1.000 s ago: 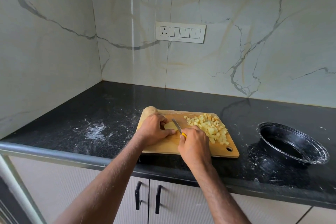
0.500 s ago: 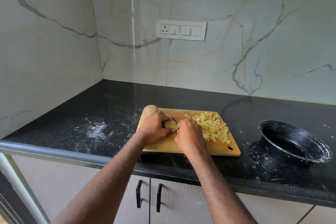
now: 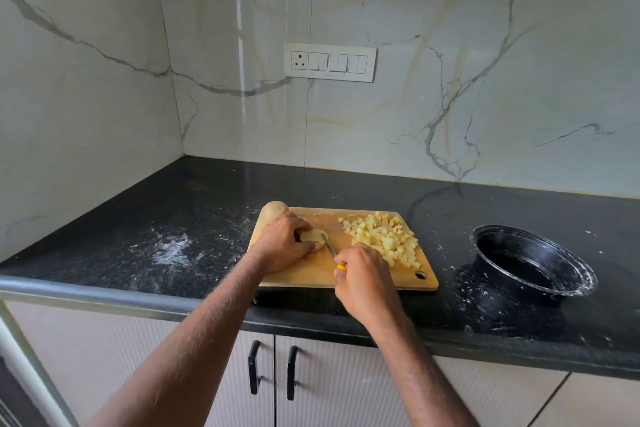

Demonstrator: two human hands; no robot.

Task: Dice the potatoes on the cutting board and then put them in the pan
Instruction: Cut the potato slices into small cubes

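Note:
A wooden cutting board (image 3: 311,276) lies on the black counter. My left hand (image 3: 284,246) grips a pale peeled potato piece (image 3: 311,236) on the board's left part. My right hand (image 3: 363,274) holds a small knife (image 3: 329,244) with a yellow handle, its blade lying against the potato piece. A heap of diced potato (image 3: 381,237) fills the board's far right part. One whole unpeeled potato (image 3: 273,210) sits at the board's far left corner. The black pan (image 3: 533,262) stands to the right of the board, with nothing visible inside.
White powder smears mark the black counter (image 3: 173,246) left of the board and around the pan. A marble-look wall with a switch panel (image 3: 329,62) rises behind. The counter's front edge runs just below the board, above cabinet doors with black handles (image 3: 254,371).
My right hand has drawn back toward the front edge, so the knife blade and yellow handle show again. The left hand stays on the potato piece.

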